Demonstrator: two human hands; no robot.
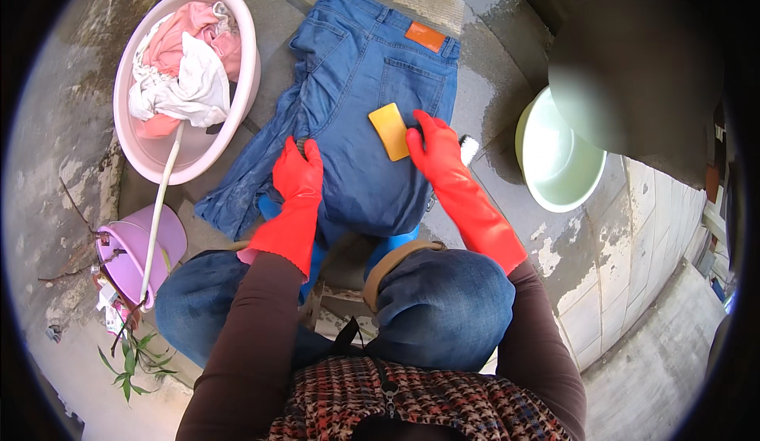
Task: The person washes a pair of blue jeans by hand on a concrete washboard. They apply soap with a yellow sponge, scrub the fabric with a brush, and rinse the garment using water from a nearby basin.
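Blue jeans (348, 85) lie spread before me, back side up, with an orange patch (426, 36) at the waistband. Both my hands wear long red rubber gloves. My left hand (298, 173) presses on the bunched leg, fingertips curled into the cloth. A yellow rectangular bar that looks like soap (388, 132) rests on the seat of the jeans. Close against its right edge is my right hand (432, 144), thumb and fingers apart and not wrapped around the bar. White bristles of a brush (469, 150) show just right of that glove; the rest of it is hidden.
At the far left stands a pink basin (244, 116) of pink and white clothes (202, 81). A pale pole (162, 211) leans from it to a purple bucket (162, 235). On the right sits a pale green basin (526, 152), partly covered by a dark blurred shape (641, 69).
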